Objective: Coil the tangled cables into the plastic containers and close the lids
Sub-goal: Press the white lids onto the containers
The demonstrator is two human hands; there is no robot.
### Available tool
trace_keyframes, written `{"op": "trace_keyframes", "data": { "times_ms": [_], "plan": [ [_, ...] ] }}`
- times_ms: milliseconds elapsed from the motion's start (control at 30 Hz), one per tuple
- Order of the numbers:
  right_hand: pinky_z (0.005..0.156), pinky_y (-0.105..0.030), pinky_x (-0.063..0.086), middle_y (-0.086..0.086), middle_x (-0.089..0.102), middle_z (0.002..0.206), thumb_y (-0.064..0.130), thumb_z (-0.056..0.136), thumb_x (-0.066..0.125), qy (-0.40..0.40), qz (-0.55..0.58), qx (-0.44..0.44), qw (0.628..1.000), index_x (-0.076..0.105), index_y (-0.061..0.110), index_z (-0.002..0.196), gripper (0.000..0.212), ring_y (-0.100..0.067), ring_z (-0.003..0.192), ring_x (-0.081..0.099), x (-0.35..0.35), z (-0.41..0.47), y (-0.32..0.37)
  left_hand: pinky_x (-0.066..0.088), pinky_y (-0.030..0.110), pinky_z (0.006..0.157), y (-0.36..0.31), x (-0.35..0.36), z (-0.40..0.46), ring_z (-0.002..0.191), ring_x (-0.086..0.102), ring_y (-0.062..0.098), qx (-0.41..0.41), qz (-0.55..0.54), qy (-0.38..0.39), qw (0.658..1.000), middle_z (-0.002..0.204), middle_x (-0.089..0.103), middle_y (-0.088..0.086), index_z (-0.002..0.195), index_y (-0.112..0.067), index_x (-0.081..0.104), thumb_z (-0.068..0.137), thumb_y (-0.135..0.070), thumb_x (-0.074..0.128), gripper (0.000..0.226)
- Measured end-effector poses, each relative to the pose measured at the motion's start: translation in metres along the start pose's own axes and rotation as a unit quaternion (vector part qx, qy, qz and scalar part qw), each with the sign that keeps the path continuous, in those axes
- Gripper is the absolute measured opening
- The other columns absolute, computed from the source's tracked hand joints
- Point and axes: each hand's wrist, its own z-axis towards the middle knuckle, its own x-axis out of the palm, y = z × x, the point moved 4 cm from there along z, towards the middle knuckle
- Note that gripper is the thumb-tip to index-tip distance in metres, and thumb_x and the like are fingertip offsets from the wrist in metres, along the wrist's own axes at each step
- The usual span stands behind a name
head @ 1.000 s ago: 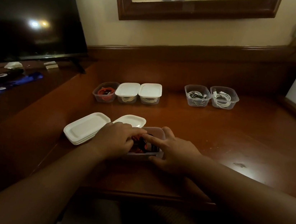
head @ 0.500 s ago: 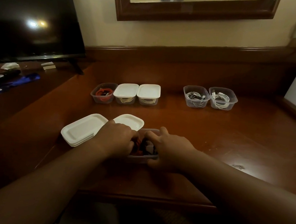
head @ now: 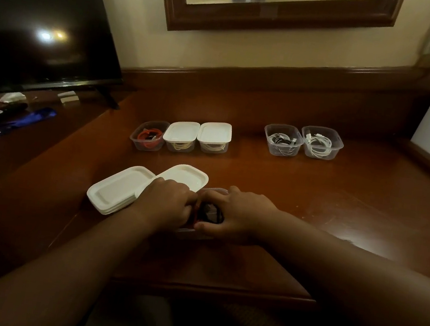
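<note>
Black cable: springy and light, frame centre; hold the coil's loops.
Left hand, right hand: fingers curled, pressing it into the container.

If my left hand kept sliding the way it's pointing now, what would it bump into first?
The left hand points right, over the near container. It would most likely meet the fingers of the right hand first, which already nearly touch it above the dark cable. Depth between them is hard to judge.

On the reddish-brown wooden desk, white lids lie stacked left of a clear container holding a black and red cable. Farther back on the desk, a clear tub holds an orange-red cable, and two clear tubs hold white cables.
</note>
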Motion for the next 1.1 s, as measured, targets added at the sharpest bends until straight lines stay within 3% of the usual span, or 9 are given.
{"op": "trace_keyframes", "data": {
  "times_ms": [133,267,333,567,733,867,1000,1100],
  "plan": [
    [0.076,-0.038,0.053,-0.004,0.054,0.113,0.071,0.092,0.036,-0.006,0.014,0.036,0.999,0.037,0.045,0.136,0.051,-0.022,0.089,0.056,-0.005,0.009,0.002,0.031,0.029,0.071,0.002,0.002,-0.001,0.074,0.052,0.012,0.0,-0.005,-0.017,1.0,0.089,0.07,-0.002,0.097,-0.026,0.072,0.096,-0.037,0.049,0.025],
    [0.077,-0.038,0.052,-0.008,0.048,0.131,0.062,0.094,0.044,0.013,0.018,0.06,0.998,0.033,0.048,0.142,0.051,-0.029,0.104,0.057,0.002,0.016,0.009,0.031,0.03,0.069,0.004,0.004,-0.002,0.074,0.057,0.017,0.004,-0.037,-0.043,0.998,0.084,0.071,0.0,0.091,-0.024,0.074,0.084,-0.04,0.039,0.039],
    [0.072,-0.036,0.049,-0.008,0.046,0.133,0.062,0.093,0.046,0.013,0.026,0.066,0.997,0.034,0.051,0.141,0.051,-0.027,0.102,0.055,0.004,0.017,0.01,0.031,0.03,0.069,0.005,0.004,-0.003,0.076,0.059,0.018,0.007,-0.04,-0.047,0.998,0.083,0.071,-0.001,0.09,-0.025,0.075,0.08,-0.04,0.037,0.041],
    [0.058,-0.028,0.046,0.004,0.047,0.088,0.056,0.093,0.049,-0.004,0.029,0.08,0.996,0.048,0.043,0.134,0.043,-0.015,0.07,0.051,-0.002,0.022,0.013,0.028,0.03,0.068,0.006,0.007,0.0,0.078,0.059,0.016,0.008,-0.005,-0.044,0.999,0.085,0.07,-0.003,0.093,-0.027,0.073,0.081,-0.043,0.031,0.047],
    [0.08,-0.032,0.055,0.002,0.064,0.114,0.041,0.094,0.055,0.044,0.039,0.048,0.997,0.056,0.04,0.131,0.036,-0.02,0.094,0.06,-0.007,0.03,0.016,0.029,0.029,0.068,0.006,0.008,0.0,0.079,0.061,0.017,0.01,-0.014,-0.053,0.998,0.086,0.071,-0.002,0.096,-0.027,0.074,0.082,-0.043,0.032,0.048],
    [0.067,-0.024,0.047,0.001,0.065,0.102,0.037,0.093,0.059,0.035,0.107,0.053,0.992,0.06,0.019,0.113,0.027,-0.018,0.092,0.059,-0.014,0.024,0.006,0.032,0.03,0.069,0.007,0.01,0.0,0.08,0.061,0.017,0.003,-0.011,-0.054,0.998,0.087,0.07,-0.001,0.096,-0.026,0.073,0.081,-0.042,0.032,0.046],
    [0.083,-0.033,0.054,-0.006,0.063,0.115,0.036,0.093,0.062,0.03,0.13,0.077,0.988,0.058,0.016,0.118,0.033,-0.021,0.096,0.06,-0.016,0.017,-0.002,0.034,0.029,0.071,0.008,0.011,0.0,0.074,0.051,0.011,-0.013,-0.024,-0.053,0.998,0.086,0.07,-0.002,0.094,-0.025,0.072,0.083,-0.037,0.04,0.036],
    [0.073,-0.028,0.05,-0.005,0.064,0.109,0.035,0.095,0.058,0.032,0.104,0.072,0.991,0.061,0.016,0.117,0.029,-0.017,0.086,0.057,-0.013,0.02,0.002,0.035,0.029,0.071,0.01,0.013,0.0,0.072,0.051,0.011,-0.028,-0.037,-0.05,0.998,0.084,0.07,-0.002,0.092,-0.025,0.072,0.08,-0.039,0.037,0.039]
  ]
}}
